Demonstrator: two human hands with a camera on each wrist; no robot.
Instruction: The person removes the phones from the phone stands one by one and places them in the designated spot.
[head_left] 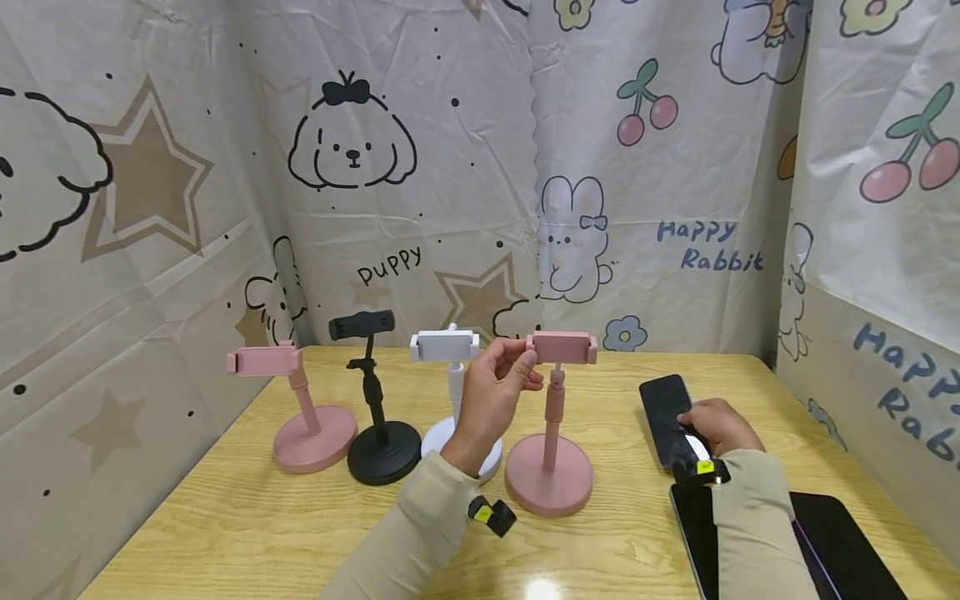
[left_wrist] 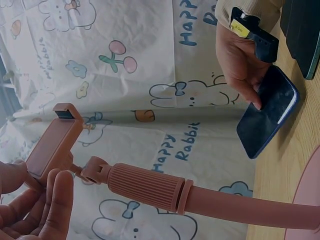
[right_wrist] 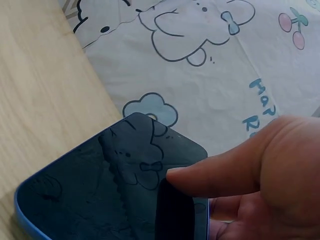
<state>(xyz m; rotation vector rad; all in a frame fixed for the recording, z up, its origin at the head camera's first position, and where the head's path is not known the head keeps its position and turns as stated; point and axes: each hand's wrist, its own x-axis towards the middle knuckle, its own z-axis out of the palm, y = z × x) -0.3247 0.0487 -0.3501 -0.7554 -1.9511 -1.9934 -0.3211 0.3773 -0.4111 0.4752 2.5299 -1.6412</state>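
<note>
My left hand (head_left: 489, 404) holds the left end of the clamp on a pink phone stand (head_left: 553, 408), thumb and fingers at its edge. In the left wrist view, that clamp (left_wrist: 52, 145) tops a ribbed collar and a curved post; nothing sits in it. Over at the right, my right hand (head_left: 722, 423) grips a dark-screened smartphone (head_left: 660, 412) by its right edge, the thumb (right_wrist: 215, 175) lying on the screen. The phone (left_wrist: 270, 112) is tilted beside the tabletop in the left wrist view; whether an edge touches the wood I cannot tell.
Left of the held stand are a white phone stand (head_left: 444, 346), partly behind my left hand, a black one (head_left: 384, 454) and another pink one (head_left: 315, 437). Dark flat tablet-like devices (head_left: 847, 542) lie under my right forearm. Printed cloth (head_left: 480, 125) surrounds the wooden table (head_left: 247, 525).
</note>
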